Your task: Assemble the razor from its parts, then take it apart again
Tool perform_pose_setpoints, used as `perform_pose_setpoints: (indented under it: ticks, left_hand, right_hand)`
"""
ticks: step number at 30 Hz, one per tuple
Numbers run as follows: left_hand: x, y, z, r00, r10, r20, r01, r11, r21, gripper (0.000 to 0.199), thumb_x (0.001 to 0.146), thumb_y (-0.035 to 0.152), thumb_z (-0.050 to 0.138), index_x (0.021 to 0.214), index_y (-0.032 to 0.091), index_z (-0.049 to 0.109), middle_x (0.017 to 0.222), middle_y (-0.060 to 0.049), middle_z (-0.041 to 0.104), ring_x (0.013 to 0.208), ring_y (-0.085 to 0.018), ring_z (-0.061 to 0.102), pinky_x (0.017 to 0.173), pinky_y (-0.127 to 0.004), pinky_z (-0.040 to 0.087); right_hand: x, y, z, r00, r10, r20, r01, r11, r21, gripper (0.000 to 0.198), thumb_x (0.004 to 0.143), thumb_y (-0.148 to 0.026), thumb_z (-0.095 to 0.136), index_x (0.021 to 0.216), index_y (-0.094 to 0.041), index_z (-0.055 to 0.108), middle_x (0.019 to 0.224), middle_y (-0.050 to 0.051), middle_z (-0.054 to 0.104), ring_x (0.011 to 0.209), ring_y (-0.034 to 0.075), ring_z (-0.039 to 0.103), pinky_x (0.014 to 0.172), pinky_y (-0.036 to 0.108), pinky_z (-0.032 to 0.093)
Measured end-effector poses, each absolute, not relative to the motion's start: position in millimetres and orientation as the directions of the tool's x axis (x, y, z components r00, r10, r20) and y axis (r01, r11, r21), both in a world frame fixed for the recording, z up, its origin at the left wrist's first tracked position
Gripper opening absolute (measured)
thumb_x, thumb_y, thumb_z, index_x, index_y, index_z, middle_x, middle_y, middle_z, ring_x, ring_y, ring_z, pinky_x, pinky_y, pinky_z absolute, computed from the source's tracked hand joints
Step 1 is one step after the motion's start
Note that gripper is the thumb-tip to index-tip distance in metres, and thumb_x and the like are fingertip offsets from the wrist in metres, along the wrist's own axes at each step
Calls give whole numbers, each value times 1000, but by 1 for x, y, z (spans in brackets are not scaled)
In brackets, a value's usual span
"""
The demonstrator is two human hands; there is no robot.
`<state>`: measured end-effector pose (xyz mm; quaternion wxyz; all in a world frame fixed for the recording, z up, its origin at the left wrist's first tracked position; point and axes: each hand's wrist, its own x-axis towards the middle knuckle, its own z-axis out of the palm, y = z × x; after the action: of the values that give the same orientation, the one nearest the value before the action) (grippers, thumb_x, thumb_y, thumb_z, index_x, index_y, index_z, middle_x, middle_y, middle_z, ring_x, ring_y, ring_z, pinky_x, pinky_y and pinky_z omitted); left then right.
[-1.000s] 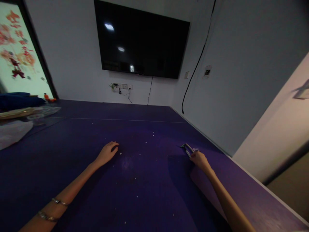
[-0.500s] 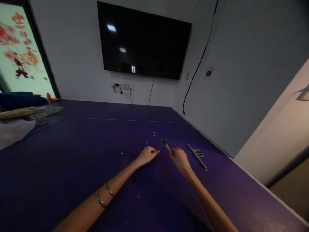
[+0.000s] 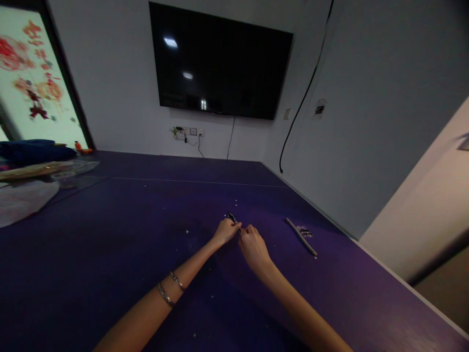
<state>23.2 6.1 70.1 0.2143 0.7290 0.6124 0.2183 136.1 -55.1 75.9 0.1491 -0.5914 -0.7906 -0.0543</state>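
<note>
Left-hand grip pinching slim black-headed tool near its head; right-hand grip closed on its other end, over purple surface. I judge two-handed work on tool underway, unfinished; fingers hide detail, so cannot tell how far. Pale rod and small dark pieces lie untouched, right of hands.

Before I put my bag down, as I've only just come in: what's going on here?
A person is handling a small dark-headed tool over the purple table. The right grip holds its handle, while the left grip is close against it near the head; how firmly is too small to tell. Off to the right, a slim pale bar lies on the table, with some small dark pieces beside it.
</note>
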Motion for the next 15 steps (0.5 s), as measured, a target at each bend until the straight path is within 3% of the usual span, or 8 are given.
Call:
perform_pose_setpoints:
  ticks: [6,11,15]
  left_hand:
    - [-6,23,74,172,985,-9,882,-150,446,38,86,34,36,79,12,67,80,-11,68,76,-18,63,59,-22,39]
    - [-48,41,75,206,967,-148,942,-156,296,34,85,32,41,87,9,67,90,-16,67,84,-22,63,67,-25,41]
    - [-69,49,72,204,950,-235,966,-156,204,35,82,34,44,94,8,66,95,-18,66,88,-25,62,69,-27,43]
  right_hand:
    - [160,-56,82,-303,901,309,927,354,-122,33,88,-31,40,92,-12,66,93,13,61,87,20,59,79,27,42]
    - [237,-33,81,-171,951,260,976,200,-91,32,85,-27,39,89,-12,68,92,14,64,88,20,61,81,26,41]
    - [304,-16,74,-10,975,221,1000,13,-14,31,83,-28,40,84,-14,67,90,15,65,86,23,62,72,28,42]
